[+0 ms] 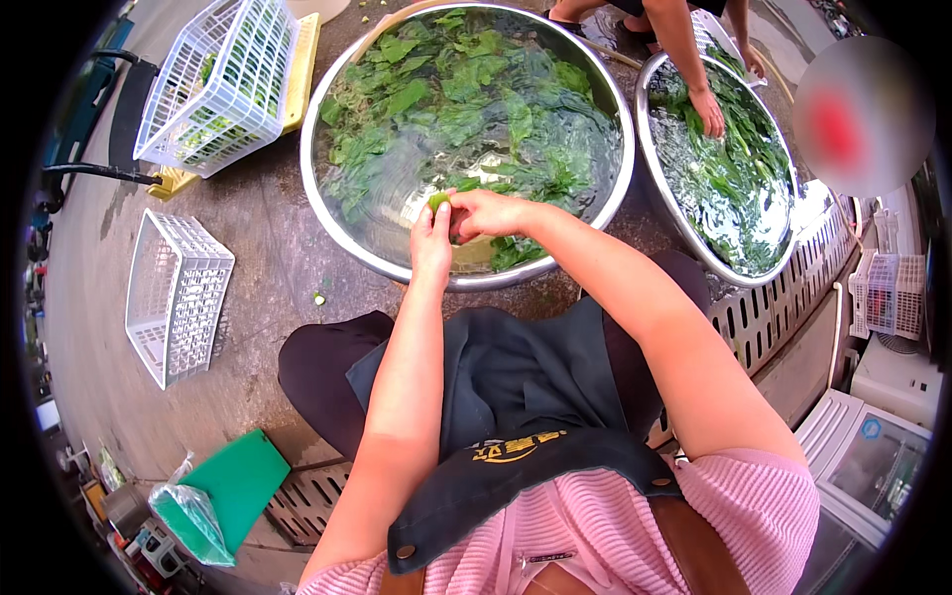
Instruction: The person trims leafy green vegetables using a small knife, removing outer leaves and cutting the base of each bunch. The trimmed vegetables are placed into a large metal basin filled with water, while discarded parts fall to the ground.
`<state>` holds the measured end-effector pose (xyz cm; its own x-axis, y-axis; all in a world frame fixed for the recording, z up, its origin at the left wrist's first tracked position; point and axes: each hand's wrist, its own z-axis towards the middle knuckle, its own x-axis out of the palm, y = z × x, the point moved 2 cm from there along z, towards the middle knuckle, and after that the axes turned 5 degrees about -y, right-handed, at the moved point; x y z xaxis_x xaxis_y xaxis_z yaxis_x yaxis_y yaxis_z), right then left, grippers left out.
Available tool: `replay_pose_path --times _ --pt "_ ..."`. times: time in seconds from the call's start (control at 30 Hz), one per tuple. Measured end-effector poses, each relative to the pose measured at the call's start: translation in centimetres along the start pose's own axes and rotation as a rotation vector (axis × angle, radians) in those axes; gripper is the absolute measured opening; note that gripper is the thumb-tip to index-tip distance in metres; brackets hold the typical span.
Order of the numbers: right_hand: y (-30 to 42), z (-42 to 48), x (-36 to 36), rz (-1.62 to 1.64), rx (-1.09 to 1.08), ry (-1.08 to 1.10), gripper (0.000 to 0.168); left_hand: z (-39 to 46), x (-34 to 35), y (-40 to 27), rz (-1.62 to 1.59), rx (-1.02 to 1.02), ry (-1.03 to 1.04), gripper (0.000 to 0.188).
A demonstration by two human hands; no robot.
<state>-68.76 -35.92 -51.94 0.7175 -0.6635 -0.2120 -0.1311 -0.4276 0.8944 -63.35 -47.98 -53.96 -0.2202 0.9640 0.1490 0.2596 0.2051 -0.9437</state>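
A large round metal basin (318, 223) of water stands before me, with many green leafy vegetables (461, 82) floating in it. Over its near side my two hands meet. Between the thumb and fingers of my left hand (430, 242) is a small green piece of vegetable (439, 199). My right hand (483, 216) is beside it, its fingertips close to the same piece; whether they also grip it is partly hidden by the fingers. Below the hands, the pale basin bottom shows through the water near a few leaves (513, 253).
At right, another person's hand (706, 111) reaches into a second metal basin (647, 141) of greens. A white plastic crate (216, 97) with greens and another crate (193, 290) stand left. A green board (238, 483) lies lower left. A slotted drain grate (788, 297) runs along the right.
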Motion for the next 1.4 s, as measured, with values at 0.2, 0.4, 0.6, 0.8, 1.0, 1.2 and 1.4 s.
replay_pose_path --times 0.2,0.4,0.6,0.8,1.0,1.2,1.4 --pt "-7.9 -3.5 -5.7 -0.760 0.441 -0.890 0.067 -0.1 -1.7 4.1 -0.084 -0.151 -0.128 0.027" --pt "-14.5 -2.2 -7.1 -0.286 0.389 -0.965 0.040 0.9 -1.1 5.4 -0.038 -0.203 -0.071 0.026" --pt "-4.6 -0.5 0.9 -0.372 -0.126 -0.708 0.019 0.6 -0.6 5.4 -0.329 -0.620 0.014 0.057" --pt "-0.9 -0.3 2.6 -0.466 -0.046 -0.494 0.040 1.9 -2.8 9.0 -0.326 -0.603 -0.083 0.076" --pt "-10.1 2.6 -3.1 -0.265 0.237 -0.922 0.045 2.1 -3.1 8.0 0.281 -0.301 -0.504 0.070" --pt "-11.2 3.3 -1.6 0.359 0.257 -0.480 0.035 2.7 -2.7 4.1 0.334 -0.027 -0.403 0.051" --pt "-8.5 2.4 -0.8 -0.176 -0.178 -0.168 0.024 3.5 -2.6 4.8 0.437 -0.105 -0.184 0.079"
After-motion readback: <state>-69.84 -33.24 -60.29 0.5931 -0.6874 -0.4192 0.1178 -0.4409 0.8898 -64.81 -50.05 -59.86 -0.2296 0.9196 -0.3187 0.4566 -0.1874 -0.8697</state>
